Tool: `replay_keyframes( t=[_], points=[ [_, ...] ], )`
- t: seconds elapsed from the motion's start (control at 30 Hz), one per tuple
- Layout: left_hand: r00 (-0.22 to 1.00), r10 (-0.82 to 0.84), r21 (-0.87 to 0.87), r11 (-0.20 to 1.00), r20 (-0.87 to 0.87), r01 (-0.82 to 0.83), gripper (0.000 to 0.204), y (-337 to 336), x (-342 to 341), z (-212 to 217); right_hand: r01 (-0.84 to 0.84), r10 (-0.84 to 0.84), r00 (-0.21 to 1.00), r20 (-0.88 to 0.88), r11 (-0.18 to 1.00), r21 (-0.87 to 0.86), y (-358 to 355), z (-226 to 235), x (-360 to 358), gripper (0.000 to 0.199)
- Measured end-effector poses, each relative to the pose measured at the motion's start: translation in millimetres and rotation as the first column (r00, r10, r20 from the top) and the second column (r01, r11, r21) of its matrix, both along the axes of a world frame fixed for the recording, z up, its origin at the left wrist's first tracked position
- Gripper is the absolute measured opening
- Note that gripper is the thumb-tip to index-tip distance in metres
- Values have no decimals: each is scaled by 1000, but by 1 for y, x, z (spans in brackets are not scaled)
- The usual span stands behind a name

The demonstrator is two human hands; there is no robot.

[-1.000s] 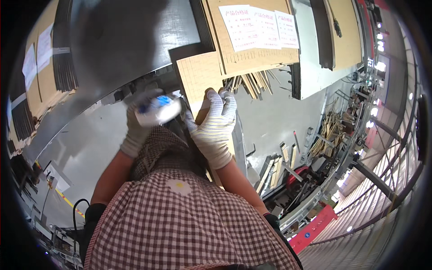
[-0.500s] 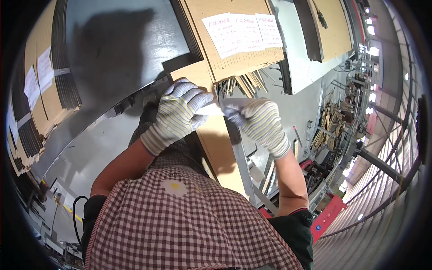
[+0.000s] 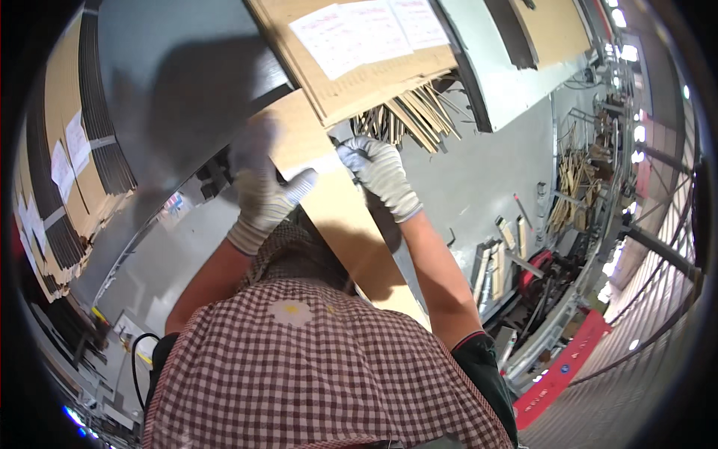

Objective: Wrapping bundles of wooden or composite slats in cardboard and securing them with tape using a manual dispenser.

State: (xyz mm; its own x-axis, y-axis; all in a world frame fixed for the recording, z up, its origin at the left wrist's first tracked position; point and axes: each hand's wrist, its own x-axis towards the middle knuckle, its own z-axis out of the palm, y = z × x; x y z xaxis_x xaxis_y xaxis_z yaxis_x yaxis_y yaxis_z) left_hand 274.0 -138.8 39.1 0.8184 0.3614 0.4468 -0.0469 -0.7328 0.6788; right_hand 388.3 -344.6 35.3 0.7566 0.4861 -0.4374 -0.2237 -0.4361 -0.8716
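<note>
- Centrally, in the head view, a long tan board (image 3: 344, 217) is seen slanting from the apron (image 3: 321, 367).
- Left hand (image 3: 262, 179): held spread at its left edge; right hand (image 3: 380, 173): curled at its right, whether pinching cannot be told.
- Probably stiff, light; best gripped by both edges.

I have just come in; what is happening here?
A person in a brown-and-white checked cloth apron works over a long, narrow tan board. The striped-gloved left hand, blurred, is at the board's left side; the right hand, gloved alike, is curled at the right edge. Neither hand's grip is clear. Beyond the board lies a flat tan panel with three white paper sheets.
</note>
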Motion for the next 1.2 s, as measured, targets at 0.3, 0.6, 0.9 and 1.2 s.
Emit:
replay_keyframes(
  t=[0.3,0.6,0.9,1.2],
  points=[
    [998,57,-978,-209,6,18,74,-15,-31,-35,-339,352,900,258,936,-92,-112,67,-74,9],
    [965,263,-996,-91,-25,-1,78,163,-54,21,-410,399,909,-123,799,-439,-208,106,-247,47],
    [976,184,-992,56,120,112,64,246,-93,80,-181,229,946,-230,961,211,111,99,-171,83],
    [921,330,451,868,-207,-210,80,308,-177,144,-216,152,956,251,943,253,522,93,-114,36]
  ],
)
